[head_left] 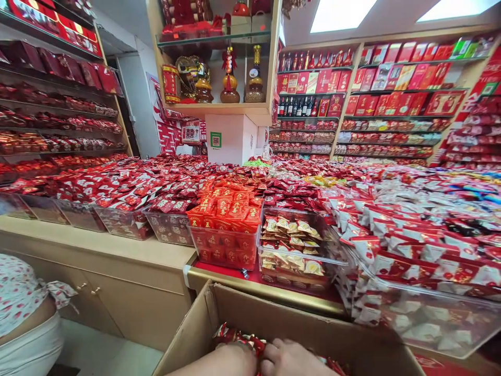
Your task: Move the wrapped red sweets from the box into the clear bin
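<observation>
The left hand and the right hand are both lowered into an open brown cardboard box, side by side at the bottom edge of the view. Glossy red foil packets lie in the box, visible beyond the left hand and in the gap between the hands; the lower contents and the near wall are cut off. The right fingers are bent downward; their tips are out of sight. The left fingers are hidden behind the back of the hand and among the packets. Whether either set is pinching a packet cannot be told; the left hand appears to touch the packets.

Beyond the box stands a clear plastic bin of orange-red packets with gold lettering, on the worktop. Just right of it, a second clear bin holds cream-and-gold packets. Further right, white-and-red packets overfill a wide clear bin, which is partly cut off at the right edge.

At the left edge, another person in a white top with red print is mostly out of frame, hands not visible.
</observation>
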